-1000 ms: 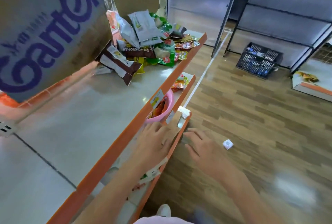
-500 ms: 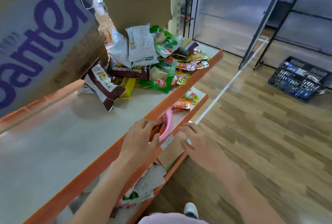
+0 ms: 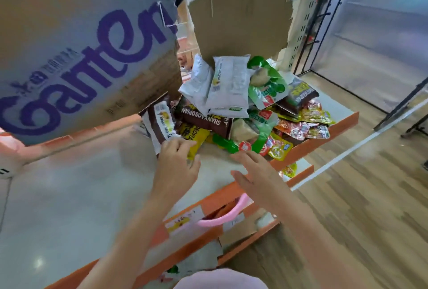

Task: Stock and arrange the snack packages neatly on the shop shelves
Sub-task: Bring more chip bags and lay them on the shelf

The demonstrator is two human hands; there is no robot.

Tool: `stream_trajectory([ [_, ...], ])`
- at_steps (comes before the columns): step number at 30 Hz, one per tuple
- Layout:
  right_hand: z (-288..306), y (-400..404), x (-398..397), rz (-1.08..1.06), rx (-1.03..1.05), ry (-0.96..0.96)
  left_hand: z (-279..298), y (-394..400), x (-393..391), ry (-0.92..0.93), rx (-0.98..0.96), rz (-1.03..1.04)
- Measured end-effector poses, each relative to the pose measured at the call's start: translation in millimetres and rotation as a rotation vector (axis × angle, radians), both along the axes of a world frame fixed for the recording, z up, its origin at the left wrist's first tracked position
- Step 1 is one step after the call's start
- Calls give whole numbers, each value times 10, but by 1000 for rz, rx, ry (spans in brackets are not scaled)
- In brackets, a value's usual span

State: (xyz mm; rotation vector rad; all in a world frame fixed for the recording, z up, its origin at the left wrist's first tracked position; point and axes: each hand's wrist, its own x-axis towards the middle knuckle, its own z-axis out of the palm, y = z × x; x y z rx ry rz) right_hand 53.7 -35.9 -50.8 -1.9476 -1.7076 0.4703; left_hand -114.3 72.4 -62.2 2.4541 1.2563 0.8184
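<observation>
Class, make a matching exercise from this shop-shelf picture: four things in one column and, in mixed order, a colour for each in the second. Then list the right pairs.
Things
1. shelf edge
2. basket on the lower shelf
3. lettering on the cardboard box
4. packet on top of the pile

Colours
A. pink
B. white
C. orange
D. purple

Pairs: 1-C, 2-A, 3-D, 4-B

Wood-plank floor (image 3: 361, 207) (glossy in daylight) meets a dark metal rack (image 3: 393, 112) and frosted panels (image 3: 370, 33).
</observation>
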Motion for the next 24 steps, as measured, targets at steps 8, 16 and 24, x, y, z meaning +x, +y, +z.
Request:
stream_trajectory([
  [8,376,823,442,-52,213,56,58,751,46,-9,27,388],
  [16,454,1595,772,-316,120,61,-177,780,315,147,-225,568],
  [24,316,1861,963,-139,66,409,-156,611,444,18,-212,631],
])
